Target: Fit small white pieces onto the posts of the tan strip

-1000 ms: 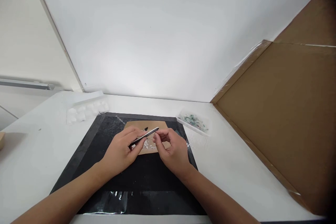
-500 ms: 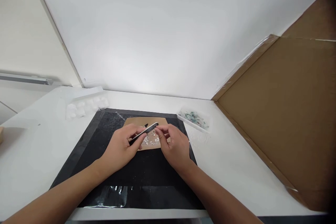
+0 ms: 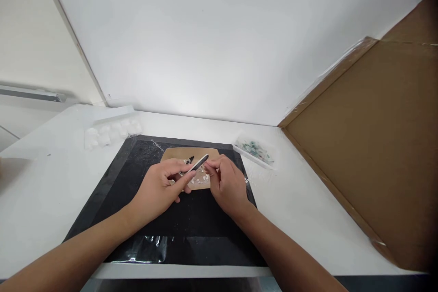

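A slim nail file (image 3: 199, 163), dark on its face with a pale edge, slants up to the right in my left hand (image 3: 160, 187), pinched between thumb and fingers. Close to the file's tip is my right hand (image 3: 227, 182), its thumb and index finger pressed together; whatever they pinch is too small to make out. Beneath both hands lies a brown sheet (image 3: 171, 153), with small white pieces (image 3: 201, 179) and a few black bits (image 3: 190, 159) scattered on it. My fingers hide part of the sheet.
A black mat (image 3: 143, 219) lies under the sheet on the white table (image 3: 308, 219). A white tray of greenish and clear small pieces (image 3: 255, 149) stands at the back right. At the back left is a clear compartment box (image 3: 112, 132). A cardboard panel (image 3: 362, 146) borders the right side.
The file has turned in my left hand, showing more of its dark face, and its tip has shifted slightly. My right fingers remain pinched beside it. The whole view has tilted a little.
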`<action>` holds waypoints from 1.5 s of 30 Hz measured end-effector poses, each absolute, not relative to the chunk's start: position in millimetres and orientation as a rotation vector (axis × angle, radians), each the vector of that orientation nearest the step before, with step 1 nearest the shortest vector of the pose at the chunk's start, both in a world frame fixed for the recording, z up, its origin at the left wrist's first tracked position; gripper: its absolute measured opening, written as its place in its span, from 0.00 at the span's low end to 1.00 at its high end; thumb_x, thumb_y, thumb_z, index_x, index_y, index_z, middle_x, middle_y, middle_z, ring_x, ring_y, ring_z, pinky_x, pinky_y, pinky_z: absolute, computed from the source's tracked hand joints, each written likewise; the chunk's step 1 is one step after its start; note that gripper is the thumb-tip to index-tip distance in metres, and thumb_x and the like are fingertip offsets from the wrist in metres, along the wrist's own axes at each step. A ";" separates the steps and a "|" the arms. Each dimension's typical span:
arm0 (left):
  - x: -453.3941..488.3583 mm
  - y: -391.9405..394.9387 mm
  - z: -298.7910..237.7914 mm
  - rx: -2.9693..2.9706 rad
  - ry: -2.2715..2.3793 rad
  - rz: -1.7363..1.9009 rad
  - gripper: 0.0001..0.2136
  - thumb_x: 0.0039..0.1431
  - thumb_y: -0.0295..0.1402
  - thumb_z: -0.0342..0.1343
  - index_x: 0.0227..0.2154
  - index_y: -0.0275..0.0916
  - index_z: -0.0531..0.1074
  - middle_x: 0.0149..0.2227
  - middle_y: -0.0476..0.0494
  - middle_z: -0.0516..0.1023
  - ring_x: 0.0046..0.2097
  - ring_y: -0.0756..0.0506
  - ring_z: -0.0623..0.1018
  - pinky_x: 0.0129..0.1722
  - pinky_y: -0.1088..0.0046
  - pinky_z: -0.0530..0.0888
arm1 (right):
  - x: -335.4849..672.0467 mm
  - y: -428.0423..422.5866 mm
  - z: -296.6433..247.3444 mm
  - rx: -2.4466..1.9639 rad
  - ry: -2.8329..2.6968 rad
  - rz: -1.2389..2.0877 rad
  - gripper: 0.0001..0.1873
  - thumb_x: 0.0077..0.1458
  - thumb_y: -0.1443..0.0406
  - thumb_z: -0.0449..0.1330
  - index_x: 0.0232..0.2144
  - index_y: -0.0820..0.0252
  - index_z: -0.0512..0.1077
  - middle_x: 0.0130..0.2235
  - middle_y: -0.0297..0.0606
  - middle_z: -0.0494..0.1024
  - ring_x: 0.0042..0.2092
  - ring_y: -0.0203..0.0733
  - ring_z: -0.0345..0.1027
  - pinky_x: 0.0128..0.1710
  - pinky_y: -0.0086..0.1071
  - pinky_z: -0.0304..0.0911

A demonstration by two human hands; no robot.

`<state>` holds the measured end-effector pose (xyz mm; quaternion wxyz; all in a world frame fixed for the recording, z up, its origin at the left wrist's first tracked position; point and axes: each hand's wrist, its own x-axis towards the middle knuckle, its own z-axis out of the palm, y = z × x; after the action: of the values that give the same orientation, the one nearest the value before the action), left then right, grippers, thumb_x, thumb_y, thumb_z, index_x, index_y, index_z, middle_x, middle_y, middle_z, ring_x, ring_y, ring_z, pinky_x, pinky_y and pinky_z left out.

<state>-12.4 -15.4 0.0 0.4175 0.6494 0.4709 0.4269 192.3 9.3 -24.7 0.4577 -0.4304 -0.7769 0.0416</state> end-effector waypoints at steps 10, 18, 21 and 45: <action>-11.5 -17.3 0.2 1.672 1.207 1.115 0.12 0.67 0.41 0.61 0.48 0.43 0.84 0.35 0.45 0.81 0.28 0.49 0.82 0.18 0.80 0.79 | 195.5 6.8 -16.8 -1.048 -1.928 0.332 0.06 0.71 0.63 0.58 0.38 0.52 0.73 0.40 0.37 0.83 0.40 0.43 0.79 0.39 0.36 0.73; -9.0 -18.4 -0.8 1.924 1.245 1.122 0.11 0.70 0.38 0.59 0.48 0.47 0.84 0.33 0.48 0.82 0.29 0.50 0.80 0.24 0.78 0.77 | 196.4 7.5 -20.0 -1.144 -1.893 0.172 0.05 0.71 0.65 0.56 0.38 0.54 0.67 0.36 0.38 0.80 0.36 0.43 0.75 0.35 0.36 0.67; -7.7 -18.4 0.1 2.020 1.231 1.170 0.10 0.71 0.35 0.58 0.45 0.44 0.84 0.30 0.49 0.79 0.29 0.50 0.78 0.27 0.76 0.75 | 196.1 8.9 -20.8 -1.149 -1.943 0.050 0.06 0.71 0.66 0.55 0.37 0.54 0.66 0.36 0.39 0.79 0.36 0.44 0.73 0.36 0.38 0.64; -10.1 -15.4 1.4 2.344 1.117 1.347 0.10 0.70 0.25 0.56 0.43 0.34 0.83 0.33 0.43 0.79 0.33 0.49 0.78 0.35 0.73 0.76 | 189.0 11.6 -13.7 -1.049 -2.038 -0.146 0.11 0.69 0.70 0.55 0.33 0.55 0.60 0.28 0.31 0.75 0.27 0.39 0.66 0.40 0.39 0.55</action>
<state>-10.1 -15.4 1.4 0.1080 0.7966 0.3797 0.4579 189.0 11.6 -13.7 0.4102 -0.4165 -0.8093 -0.0580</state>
